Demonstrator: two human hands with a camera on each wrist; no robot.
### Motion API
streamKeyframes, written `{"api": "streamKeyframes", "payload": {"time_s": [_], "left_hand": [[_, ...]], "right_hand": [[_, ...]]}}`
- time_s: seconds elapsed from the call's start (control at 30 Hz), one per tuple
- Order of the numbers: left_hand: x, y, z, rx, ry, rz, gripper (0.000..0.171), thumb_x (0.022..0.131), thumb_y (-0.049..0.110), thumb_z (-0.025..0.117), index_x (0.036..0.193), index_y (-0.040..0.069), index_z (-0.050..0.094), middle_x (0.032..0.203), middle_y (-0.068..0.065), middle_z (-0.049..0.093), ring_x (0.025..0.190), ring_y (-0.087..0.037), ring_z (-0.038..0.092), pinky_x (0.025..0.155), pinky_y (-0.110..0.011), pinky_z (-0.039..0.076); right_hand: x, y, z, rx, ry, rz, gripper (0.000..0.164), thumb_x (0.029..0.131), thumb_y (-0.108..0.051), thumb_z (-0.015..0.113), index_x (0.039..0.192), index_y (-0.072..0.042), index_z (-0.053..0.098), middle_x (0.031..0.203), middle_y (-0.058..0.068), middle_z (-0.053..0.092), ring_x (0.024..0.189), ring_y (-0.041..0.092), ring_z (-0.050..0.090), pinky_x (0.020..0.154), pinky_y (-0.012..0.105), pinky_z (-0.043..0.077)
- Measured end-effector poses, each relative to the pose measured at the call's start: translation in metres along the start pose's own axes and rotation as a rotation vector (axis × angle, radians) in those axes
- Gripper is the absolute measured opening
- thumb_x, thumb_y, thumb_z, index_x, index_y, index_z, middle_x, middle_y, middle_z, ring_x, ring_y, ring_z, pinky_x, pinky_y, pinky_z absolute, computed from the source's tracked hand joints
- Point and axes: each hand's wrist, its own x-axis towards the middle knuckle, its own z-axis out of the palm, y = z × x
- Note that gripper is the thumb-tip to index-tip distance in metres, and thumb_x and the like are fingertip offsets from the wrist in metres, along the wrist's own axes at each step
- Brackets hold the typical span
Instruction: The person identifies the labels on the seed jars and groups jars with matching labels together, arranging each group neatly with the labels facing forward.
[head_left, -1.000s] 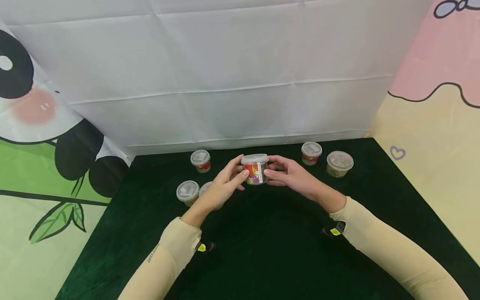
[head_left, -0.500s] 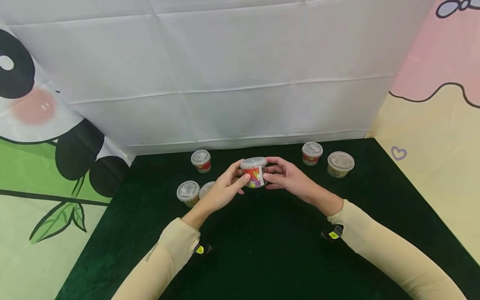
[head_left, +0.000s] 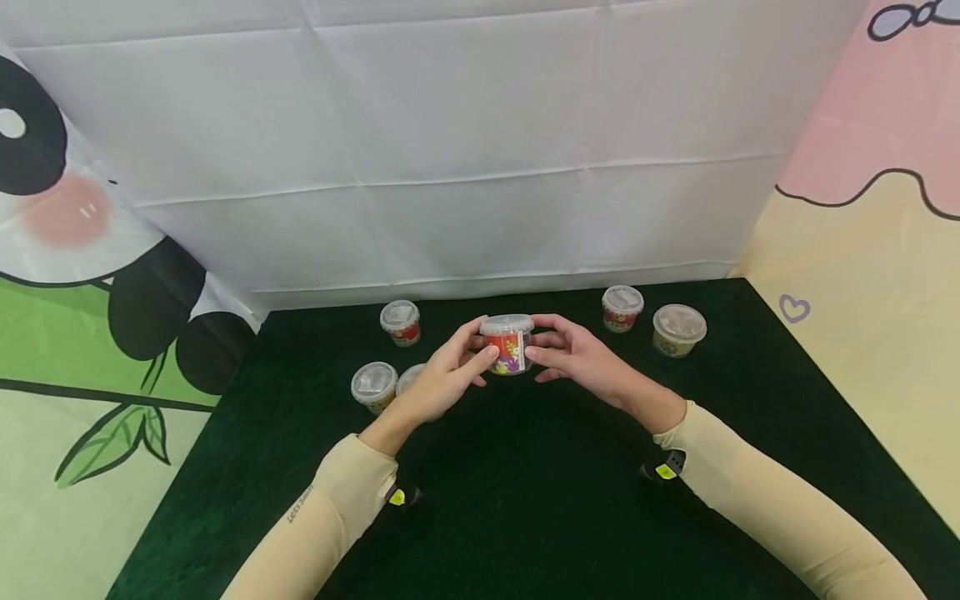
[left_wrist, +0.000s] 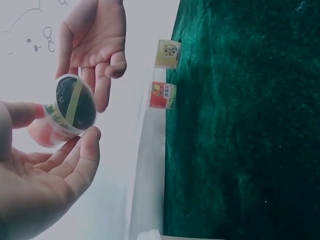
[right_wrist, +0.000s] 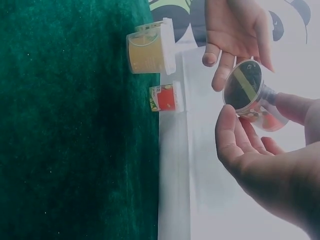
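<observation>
A small clear plastic tub (head_left: 507,346) with a translucent lid and a red, floral label is held up between both hands, off the table. My left hand (head_left: 442,375) grips its left side, thumb at the front and fingers behind. On the other side my right hand (head_left: 581,358) grips it with thumb and fingers. Both wrist views show the tub's dark base (left_wrist: 76,103) with a pale strip across it. Behind the left hand stand two lidded tubs, the nearer-left tub (head_left: 375,386) and a partly hidden tub (head_left: 410,377).
A red-labelled tub (head_left: 401,323) stands at the back left. At the back right are another red-labelled tub (head_left: 622,308) and a wider, yellowish tub (head_left: 678,330). The table has a dark green cloth (head_left: 525,500), and a white sheet (head_left: 480,208) hangs behind it.
Both hands have lowered the tub slightly and tipped its lid a little more towards the head camera. During the last half second they hold almost still. The other tubs stay put.
</observation>
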Motion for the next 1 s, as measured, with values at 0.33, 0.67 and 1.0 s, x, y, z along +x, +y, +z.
{"api": "streamKeyframes", "payload": {"time_s": [0.33,0.67,1.0], "left_hand": [[-0.0006,0.0022,0.0014,-0.029,0.015,-0.021,0.058,0.109,0.027,0.048,0.159,0.010,0.024,0.135,-0.020,0.048,0.109,-0.029,0.058,0.088,-0.044,0.055],[-0.0014,-0.0004,0.0020,-0.011,0.052,0.000,0.057,0.109,0.028,0.048,0.159,0.012,0.025,0.137,-0.020,0.049,0.110,-0.039,0.058,0.086,-0.044,0.056],[-0.0010,-0.0011,0.0013,-0.019,0.053,0.020,0.053,0.110,0.027,0.045,0.158,0.012,0.026,0.138,-0.021,0.049,0.110,-0.032,0.060,0.086,-0.044,0.056]], "right_hand": [[-0.0013,0.0013,0.0059,0.007,0.014,0.025,0.060,0.106,-0.020,0.056,0.156,-0.008,0.026,0.145,0.022,0.045,0.120,0.033,0.058,0.097,0.045,0.053],[0.0035,0.0040,0.0059,-0.015,0.004,0.010,0.064,0.104,-0.021,0.060,0.157,-0.007,0.026,0.139,0.021,0.047,0.117,0.034,0.058,0.095,0.043,0.055],[0.0041,0.0029,0.0002,-0.018,-0.038,0.011,0.063,0.105,-0.021,0.058,0.158,-0.009,0.026,0.143,0.020,0.045,0.119,0.032,0.058,0.096,0.045,0.054]]}}
